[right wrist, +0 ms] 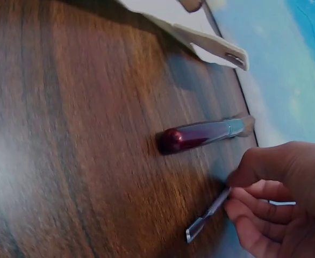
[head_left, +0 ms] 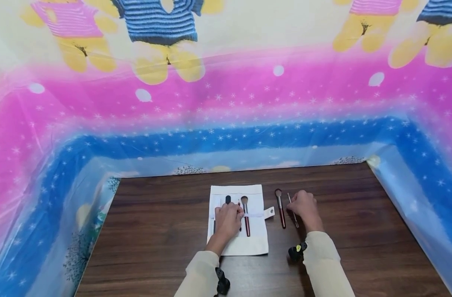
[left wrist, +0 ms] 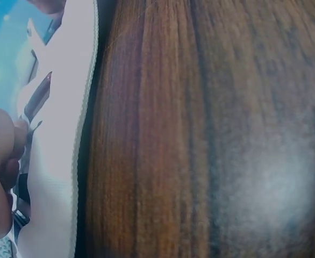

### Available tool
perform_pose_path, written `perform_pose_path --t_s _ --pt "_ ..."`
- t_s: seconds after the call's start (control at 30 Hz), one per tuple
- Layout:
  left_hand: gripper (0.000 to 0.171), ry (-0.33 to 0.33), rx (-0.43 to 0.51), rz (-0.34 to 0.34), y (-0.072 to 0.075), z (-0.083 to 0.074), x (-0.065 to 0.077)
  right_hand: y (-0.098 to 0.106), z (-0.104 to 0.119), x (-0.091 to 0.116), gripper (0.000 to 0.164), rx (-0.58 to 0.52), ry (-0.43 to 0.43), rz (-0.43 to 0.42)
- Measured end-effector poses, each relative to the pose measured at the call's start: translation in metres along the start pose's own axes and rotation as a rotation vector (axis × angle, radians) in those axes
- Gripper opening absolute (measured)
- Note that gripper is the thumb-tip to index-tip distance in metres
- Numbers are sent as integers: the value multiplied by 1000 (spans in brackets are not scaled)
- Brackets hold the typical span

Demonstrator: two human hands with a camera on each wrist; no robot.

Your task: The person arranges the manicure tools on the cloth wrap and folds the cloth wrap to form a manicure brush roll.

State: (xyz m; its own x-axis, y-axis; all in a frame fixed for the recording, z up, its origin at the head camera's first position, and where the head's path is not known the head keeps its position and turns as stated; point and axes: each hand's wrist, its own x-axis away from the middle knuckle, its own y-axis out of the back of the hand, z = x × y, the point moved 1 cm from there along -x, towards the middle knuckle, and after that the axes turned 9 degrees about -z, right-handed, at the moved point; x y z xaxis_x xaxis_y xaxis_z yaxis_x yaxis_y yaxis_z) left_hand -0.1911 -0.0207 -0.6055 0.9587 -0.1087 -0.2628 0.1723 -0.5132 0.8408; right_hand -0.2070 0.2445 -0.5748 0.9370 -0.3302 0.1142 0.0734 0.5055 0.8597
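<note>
A white fabric brush pouch (head_left: 244,247) lies unfolded on the table, with an elastic band (head_left: 253,215) across its middle. Under the band sit a makeup brush (head_left: 247,218) with a dark red handle and several slimmer tools, partly covered by my left hand (head_left: 227,220). The fingers of that hand are curled, thumb and fingertips pinching the band; the left wrist view shows them at the pouch (left wrist: 61,140). To the right, my right hand (head_left: 304,208) pinches a slim metal cuticle pusher (right wrist: 206,215) near its far end, its flat tip slanting down at the table.
A second makeup brush (head_left: 280,208) with a dark red handle lies between the pouch and my right hand. The pouch's closing strap (head_left: 269,213) sticks out on its right side. A printed cloth (head_left: 226,140) hangs around the brown wooden table (head_left: 155,231).
</note>
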Motion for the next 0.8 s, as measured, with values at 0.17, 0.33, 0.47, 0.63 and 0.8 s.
perform_pose_path --t_s 0.17,0.33,0.47,0.63,0.8 --pt "13 -2 13 13 2 -2 -1 3 1 0 31 76 -4 -2" --pt "10 -32 4 -1 5 -4 -1 4 -5 -3 36 33 11 -2" --pt "10 -117 -2 -11 7 -7 -2 5 -4 -6 23 -126 27 -72" --pt "18 -214 -38 51 7 -12 -1 -2 16 -9 22 -492 67 -125" --pt "14 -217 -35 68 2 -13 -1 -19 46 -7 22 -736 107 -34"
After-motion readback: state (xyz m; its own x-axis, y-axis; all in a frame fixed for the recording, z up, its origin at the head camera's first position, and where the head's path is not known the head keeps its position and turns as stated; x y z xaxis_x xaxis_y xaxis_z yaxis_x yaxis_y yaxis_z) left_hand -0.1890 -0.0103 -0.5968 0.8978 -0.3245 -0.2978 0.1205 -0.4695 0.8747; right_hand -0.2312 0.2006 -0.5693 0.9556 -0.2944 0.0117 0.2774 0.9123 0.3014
